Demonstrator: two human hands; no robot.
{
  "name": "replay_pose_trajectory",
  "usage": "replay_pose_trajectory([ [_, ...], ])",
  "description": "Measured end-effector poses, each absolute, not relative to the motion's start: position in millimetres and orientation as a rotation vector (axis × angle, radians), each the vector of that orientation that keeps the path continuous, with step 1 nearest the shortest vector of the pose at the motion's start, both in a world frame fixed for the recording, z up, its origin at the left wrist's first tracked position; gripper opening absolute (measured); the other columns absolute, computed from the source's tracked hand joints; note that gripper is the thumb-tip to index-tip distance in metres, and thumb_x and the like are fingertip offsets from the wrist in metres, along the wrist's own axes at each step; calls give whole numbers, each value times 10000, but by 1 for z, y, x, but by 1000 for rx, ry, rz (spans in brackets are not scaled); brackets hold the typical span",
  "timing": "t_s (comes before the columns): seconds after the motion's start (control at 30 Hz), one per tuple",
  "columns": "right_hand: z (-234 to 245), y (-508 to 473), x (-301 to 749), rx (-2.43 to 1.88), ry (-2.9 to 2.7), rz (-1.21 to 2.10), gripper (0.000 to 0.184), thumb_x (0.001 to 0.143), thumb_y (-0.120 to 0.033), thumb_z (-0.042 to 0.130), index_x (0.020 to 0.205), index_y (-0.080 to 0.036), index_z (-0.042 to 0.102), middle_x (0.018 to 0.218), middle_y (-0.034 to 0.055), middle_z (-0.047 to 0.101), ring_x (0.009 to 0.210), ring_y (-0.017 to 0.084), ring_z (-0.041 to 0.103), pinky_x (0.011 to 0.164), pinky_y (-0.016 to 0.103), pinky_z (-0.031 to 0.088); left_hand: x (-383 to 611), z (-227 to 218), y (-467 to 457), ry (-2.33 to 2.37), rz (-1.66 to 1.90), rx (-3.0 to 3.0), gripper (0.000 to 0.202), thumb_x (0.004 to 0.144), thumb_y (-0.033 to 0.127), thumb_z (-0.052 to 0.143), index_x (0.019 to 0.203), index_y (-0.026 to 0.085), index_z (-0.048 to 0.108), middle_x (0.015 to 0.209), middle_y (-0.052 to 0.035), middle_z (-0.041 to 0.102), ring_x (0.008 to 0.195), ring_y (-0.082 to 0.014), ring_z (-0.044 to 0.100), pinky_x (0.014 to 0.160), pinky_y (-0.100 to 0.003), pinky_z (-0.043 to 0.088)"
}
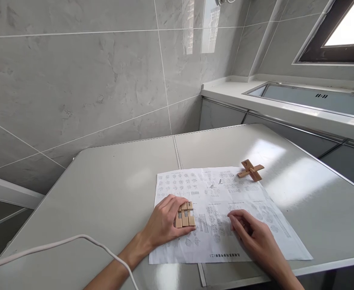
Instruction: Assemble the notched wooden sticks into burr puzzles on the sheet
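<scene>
My left hand (169, 217) grips a row of notched wooden puzzle pieces (185, 217) between thumb and fingers. They lie side by side on the printed paper sheet (201, 249), with small gaps showing through their middles and a handwritten 3 on one. My right hand (251, 231) rests on the sheet's right part, fingers curled in and thumb against them, with nothing visible inside. At the sheet's far right corner sits a cross of interlocked wooden pieces (251, 170), marked with a handwritten numeral and apart from both hands.
The sheet, covered in small diagrams, lies on a pale table (119, 181) with a seam down its middle. A white cable (83, 237) crosses the left forearm. Grey tiled wall (74, 80) stands behind; a counter with a sink (309, 96) is at the right.
</scene>
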State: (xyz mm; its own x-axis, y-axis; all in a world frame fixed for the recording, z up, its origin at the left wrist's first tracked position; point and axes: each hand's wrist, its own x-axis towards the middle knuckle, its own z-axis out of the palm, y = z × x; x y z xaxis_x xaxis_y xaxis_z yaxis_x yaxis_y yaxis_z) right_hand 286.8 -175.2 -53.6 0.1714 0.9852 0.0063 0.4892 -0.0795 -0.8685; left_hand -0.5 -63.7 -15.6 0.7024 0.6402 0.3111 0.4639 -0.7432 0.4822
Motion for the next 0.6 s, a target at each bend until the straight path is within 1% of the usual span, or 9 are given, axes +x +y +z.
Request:
replay_pose_trajectory([
  [0.3, -51, -175, 287, -1672, -1423, 796, 365, 1071, -552, 524, 985, -242, 696, 724, 9, 665, 594, 180, 554, 578, 279, 466, 16, -19, -77, 785, 675, 2554, 633, 888, 617, 813, 1310, 223, 554, 1165, -75, 753, 1006, -267, 696, 835, -400, 574],
  [0.6, -53, -173, 289, -1684, -1426, 851, 367, 1075, -561, 524, 1011, -242, 695, 756, 19, 699, 625, 186, 582, 599, 283, 477, 15, -19, -76, 795, 660, 2547, 645, 887, 613, 818, 1326, 223, 552, 1171, -77, 752, 1021, -269, 696, 856, -408, 577],
])
